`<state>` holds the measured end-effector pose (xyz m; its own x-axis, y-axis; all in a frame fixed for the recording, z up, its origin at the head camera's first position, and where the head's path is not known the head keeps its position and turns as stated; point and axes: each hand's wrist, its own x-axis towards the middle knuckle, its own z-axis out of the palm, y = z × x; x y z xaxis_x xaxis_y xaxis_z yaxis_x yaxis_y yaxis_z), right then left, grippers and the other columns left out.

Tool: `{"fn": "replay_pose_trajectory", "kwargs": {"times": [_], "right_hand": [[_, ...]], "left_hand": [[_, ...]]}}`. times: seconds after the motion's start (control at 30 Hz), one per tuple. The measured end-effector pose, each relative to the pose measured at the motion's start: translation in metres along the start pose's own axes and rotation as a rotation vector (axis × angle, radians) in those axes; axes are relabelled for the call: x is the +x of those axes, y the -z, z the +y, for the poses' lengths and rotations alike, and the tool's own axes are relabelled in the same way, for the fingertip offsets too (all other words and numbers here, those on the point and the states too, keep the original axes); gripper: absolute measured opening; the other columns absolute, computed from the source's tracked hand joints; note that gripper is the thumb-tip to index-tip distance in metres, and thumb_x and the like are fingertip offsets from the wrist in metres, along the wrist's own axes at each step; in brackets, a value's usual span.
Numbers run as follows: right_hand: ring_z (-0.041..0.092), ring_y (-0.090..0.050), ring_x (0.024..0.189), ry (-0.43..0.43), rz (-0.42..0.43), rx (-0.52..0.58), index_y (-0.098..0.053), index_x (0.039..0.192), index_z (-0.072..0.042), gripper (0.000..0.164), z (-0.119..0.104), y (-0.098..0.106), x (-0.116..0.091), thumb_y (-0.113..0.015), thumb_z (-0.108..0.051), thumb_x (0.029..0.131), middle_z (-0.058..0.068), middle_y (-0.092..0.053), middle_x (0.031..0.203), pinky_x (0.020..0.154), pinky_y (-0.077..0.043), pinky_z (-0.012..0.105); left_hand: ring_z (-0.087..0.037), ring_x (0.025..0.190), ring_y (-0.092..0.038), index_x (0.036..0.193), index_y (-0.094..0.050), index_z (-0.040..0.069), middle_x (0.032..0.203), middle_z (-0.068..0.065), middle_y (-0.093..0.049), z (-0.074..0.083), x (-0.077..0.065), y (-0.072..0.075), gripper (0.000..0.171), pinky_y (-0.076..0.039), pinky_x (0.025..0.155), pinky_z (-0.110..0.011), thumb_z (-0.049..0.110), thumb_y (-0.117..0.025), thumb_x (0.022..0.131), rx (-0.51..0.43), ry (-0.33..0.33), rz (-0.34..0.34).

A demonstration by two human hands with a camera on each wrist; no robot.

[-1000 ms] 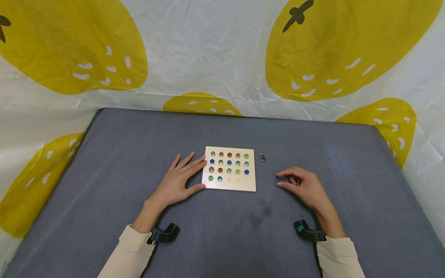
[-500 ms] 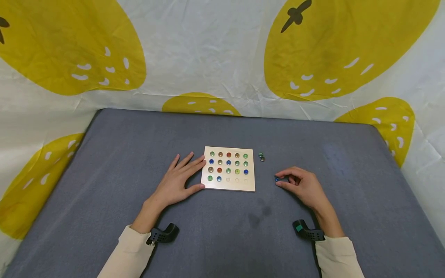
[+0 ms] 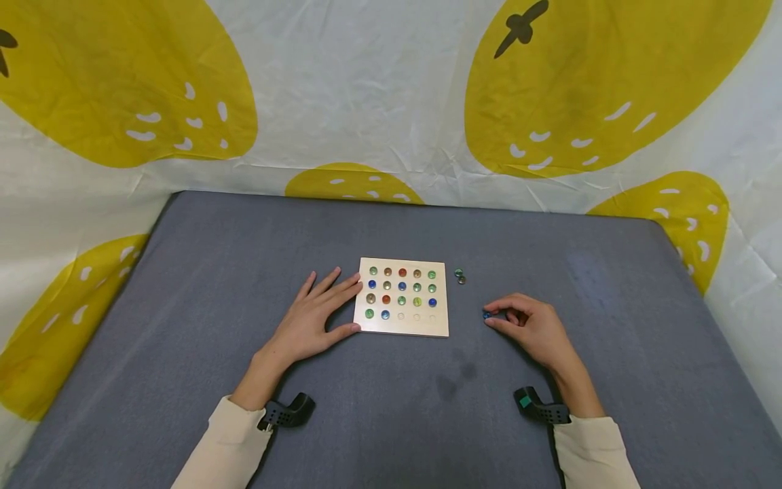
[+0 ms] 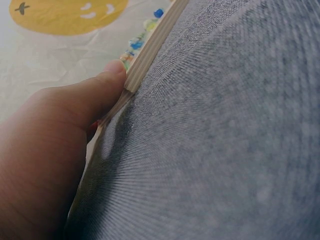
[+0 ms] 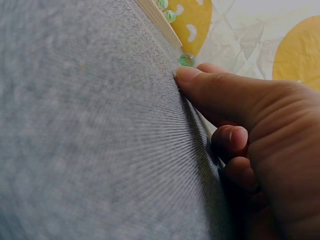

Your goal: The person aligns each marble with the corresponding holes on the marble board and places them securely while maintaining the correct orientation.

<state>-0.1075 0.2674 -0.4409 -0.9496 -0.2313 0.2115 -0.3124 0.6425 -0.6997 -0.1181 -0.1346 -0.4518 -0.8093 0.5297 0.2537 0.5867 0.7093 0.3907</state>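
A pale wooden board (image 3: 401, 328) lies mid-table, its pits in rows holding green, blue, red and amber glass marbles; three pits at the right of the front row have no marble. Against the board's left edge rests my left hand (image 3: 311, 318), fingers spread; the left wrist view shows its thumb (image 4: 107, 82) touching the board's side. To the right of the board, my right hand (image 3: 531, 327) pinches a blue marble (image 3: 486, 314) between thumb and index finger, low at the cloth. In the right wrist view that marble is hidden behind the thumb (image 5: 210, 90).
Two loose marbles, a green one (image 3: 459, 272) and a darker one (image 3: 461, 280), lie just off the board's right edge. Grey cloth (image 3: 275, 231) covers the table. A white curtain (image 3: 366, 88) with yellow fruit prints hangs behind and at the sides.
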Motion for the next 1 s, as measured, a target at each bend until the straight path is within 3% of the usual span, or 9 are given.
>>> {"fn": "replay_pose_trajectory", "kwargs": {"times": [1.0], "right_hand": [[0.009, -0.045, 0.058, 0.065, 0.060, -0.003, -0.076, 0.096, -0.015, 0.022, 0.0000, -0.0020, 0.0021, -0.079, -0.003, 0.078, -0.008, -0.055, 0.072, 0.050, -0.035, 0.022]], "left_hand": [[-0.026, 0.143, -0.021, 0.148, -0.041, 0.019, 0.152, 0.004, -0.034, -0.0019, 0.0001, -0.0042, 0.071, -0.005, 0.115, -0.053, 0.049, -0.064, 0.088, 0.010, -0.006, 0.017]]}}
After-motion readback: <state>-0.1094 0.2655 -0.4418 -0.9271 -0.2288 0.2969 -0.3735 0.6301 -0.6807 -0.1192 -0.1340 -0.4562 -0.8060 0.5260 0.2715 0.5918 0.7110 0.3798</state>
